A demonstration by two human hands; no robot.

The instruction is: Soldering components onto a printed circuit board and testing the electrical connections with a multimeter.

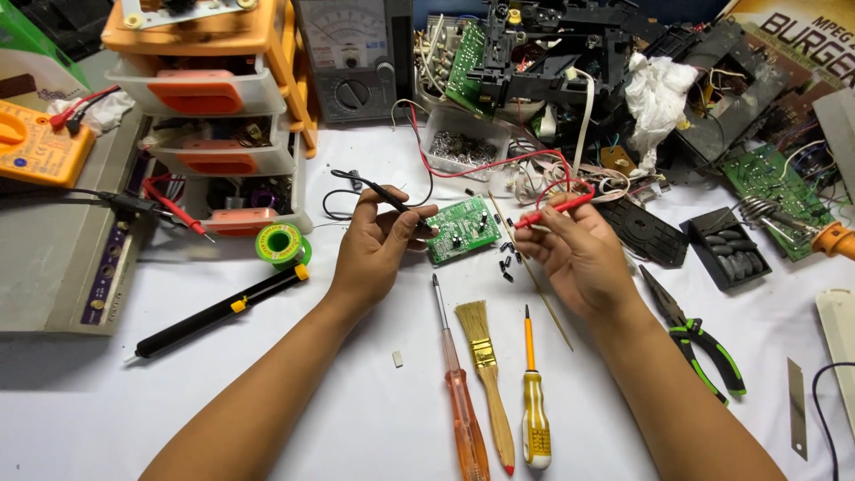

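From the head camera, both bare hands were over a white table (356, 419). The left hand (378, 245) held a black probe (387, 196) pinched between thumb and fingers, its shaft slanting from upper left down to the right, tip towards the left edge of a small green board (463, 230). The same hand's fingertips appeared to touch that edge, steadying it. The right hand (579, 254) pinched a red probe (557, 207) between thumb and forefinger, the other fingers curled loosely; its shaft ran nearly level, tip pointing left at the board's right end but just short of it.

The board lay flat between the two hands, long axis running left to right and tilted slightly upward at the right. The left hand was the nearer, touching it; the right stood just beside. Whether either tip touched the board could not be told.

Small black parts (509, 254) were scattered just right of the board, under the red probe. Below lay a red screwdriver (459, 392), a brush (485, 365) and a yellow screwdriver (533, 401), side by side. Green pliers (699, 343) lay right of the right wrist; a solder reel (280, 242) and black pump (214, 313) lay left of the left hand.
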